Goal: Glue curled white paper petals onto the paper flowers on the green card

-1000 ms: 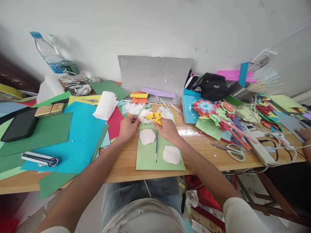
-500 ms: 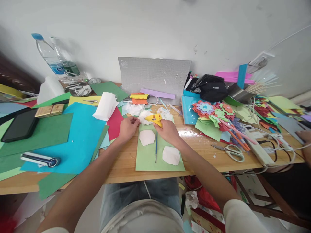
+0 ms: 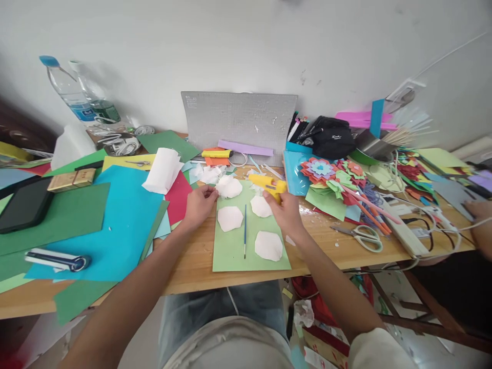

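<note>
My right hand [image 3: 286,212] grips a yellow hot glue gun [image 3: 271,184], its nozzle toward the left above the back right of a light green sheet [image 3: 230,256]. With thumb and finger pinched, my left hand [image 3: 200,206] holds the edge of a white paper piece [image 3: 229,187] at the sheet's back left corner. Three more rough-cut white paper pieces lie on the sheet: one at left [image 3: 230,219], one at front right [image 3: 268,246] and one partly under the right hand [image 3: 261,206]. Between them rests a thin blue paintbrush [image 3: 245,230].
Scissors [image 3: 367,238] and layered paper flowers [image 3: 321,170] lie to the right, with cables and a power strip [image 3: 407,236]. Leftward are a blue sheet [image 3: 126,220], stapler [image 3: 57,259] and phone [image 3: 26,202]. A grey cutting mat [image 3: 238,123] leans on the wall. Another person's hand [image 3: 480,215] shows far right.
My right hand has moved the glue gun right, away from the white paper in my left hand. The back right white piece now shows. The view has shifted slightly.
</note>
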Available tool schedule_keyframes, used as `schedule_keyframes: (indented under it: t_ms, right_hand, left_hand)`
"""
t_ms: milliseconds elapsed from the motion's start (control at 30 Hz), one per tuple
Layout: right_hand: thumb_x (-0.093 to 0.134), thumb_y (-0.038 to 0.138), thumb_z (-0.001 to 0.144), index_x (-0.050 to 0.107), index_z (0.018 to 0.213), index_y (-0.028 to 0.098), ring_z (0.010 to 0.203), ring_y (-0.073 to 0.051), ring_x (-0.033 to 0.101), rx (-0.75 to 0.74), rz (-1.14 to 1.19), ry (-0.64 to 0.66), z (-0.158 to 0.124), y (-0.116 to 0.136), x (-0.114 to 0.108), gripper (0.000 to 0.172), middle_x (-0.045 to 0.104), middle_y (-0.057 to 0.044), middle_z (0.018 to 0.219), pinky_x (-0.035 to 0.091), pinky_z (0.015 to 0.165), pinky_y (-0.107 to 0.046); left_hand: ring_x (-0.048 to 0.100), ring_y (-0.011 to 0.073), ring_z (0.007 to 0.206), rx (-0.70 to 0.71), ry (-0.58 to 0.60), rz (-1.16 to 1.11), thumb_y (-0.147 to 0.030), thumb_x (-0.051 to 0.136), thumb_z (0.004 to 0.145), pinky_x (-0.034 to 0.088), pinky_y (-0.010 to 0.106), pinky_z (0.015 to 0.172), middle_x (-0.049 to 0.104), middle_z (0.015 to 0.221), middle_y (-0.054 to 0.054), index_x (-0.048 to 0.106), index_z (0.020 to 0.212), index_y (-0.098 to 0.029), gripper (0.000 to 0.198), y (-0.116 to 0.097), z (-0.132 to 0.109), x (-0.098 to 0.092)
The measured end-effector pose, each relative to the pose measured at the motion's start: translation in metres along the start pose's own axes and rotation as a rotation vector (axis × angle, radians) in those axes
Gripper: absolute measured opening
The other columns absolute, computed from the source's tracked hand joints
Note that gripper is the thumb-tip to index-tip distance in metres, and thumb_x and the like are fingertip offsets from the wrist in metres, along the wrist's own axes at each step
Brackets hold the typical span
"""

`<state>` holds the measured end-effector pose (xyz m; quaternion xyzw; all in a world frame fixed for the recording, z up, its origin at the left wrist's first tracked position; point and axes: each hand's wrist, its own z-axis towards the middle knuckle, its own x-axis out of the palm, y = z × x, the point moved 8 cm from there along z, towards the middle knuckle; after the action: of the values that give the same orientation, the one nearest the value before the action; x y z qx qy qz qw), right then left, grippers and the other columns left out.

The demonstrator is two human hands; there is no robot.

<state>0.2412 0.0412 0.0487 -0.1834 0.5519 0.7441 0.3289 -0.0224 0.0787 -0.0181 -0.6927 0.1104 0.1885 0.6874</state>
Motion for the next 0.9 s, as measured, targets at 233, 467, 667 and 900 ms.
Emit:
schedule_keyframes:
  t_ms: [233,467,667,900]
  right_hand:
    - [0.061,0.046,0.085,0.068,0.086,0.015,0.070,-0.018,0.058,0.072,-0.049,-0.195,-0.041,-0.076,-0.079,0.032,0.068,-0.005,0.078,0.045,0.070,-0.031]
    - [0.057,0.052,0.085,0.068,0.086,0.013,0.068,-0.022,0.058,0.103,-0.247,-0.109,-0.048,-0.131,-0.081,0.041,0.070,-0.010,0.078,0.044,0.065,-0.033]
    - [0.053,0.056,0.087,0.065,0.084,0.015,0.064,-0.019,0.052,0.135,-0.294,-0.053,-0.044,-0.133,-0.082,0.043,0.065,-0.007,0.074,0.038,0.061,-0.031]
    - [0.064,0.060,0.078,0.063,0.090,0.015,0.067,-0.019,0.054,0.159,-0.312,-0.069,-0.046,-0.125,-0.089,0.047,0.065,-0.006,0.077,0.041,0.063,-0.031]
  left_hand:
    - [0.069,0.0208,0.078,0.004,-0.016,0.044,-0.039,0.062,0.078,0.049,0.030,0.074,0.075,0.081,0.004,0.071,0.082,-0.019,0.022,-0.003,0.000,-0.001]
    - [0.067,0.0212,0.077,-0.010,-0.032,0.111,-0.042,0.062,0.077,0.048,0.030,0.074,0.074,0.079,0.002,0.071,0.081,-0.021,0.023,-0.003,0.001,-0.004]
    - [0.067,0.0215,0.079,-0.027,-0.034,0.126,-0.041,0.063,0.075,0.048,0.030,0.074,0.074,0.079,0.001,0.071,0.081,-0.022,0.021,-0.006,0.000,-0.004]
    - [0.067,0.0214,0.078,-0.022,-0.017,0.125,-0.042,0.062,0.077,0.047,0.029,0.071,0.073,0.077,0.002,0.071,0.082,-0.020,0.025,-0.011,-0.002,-0.005]
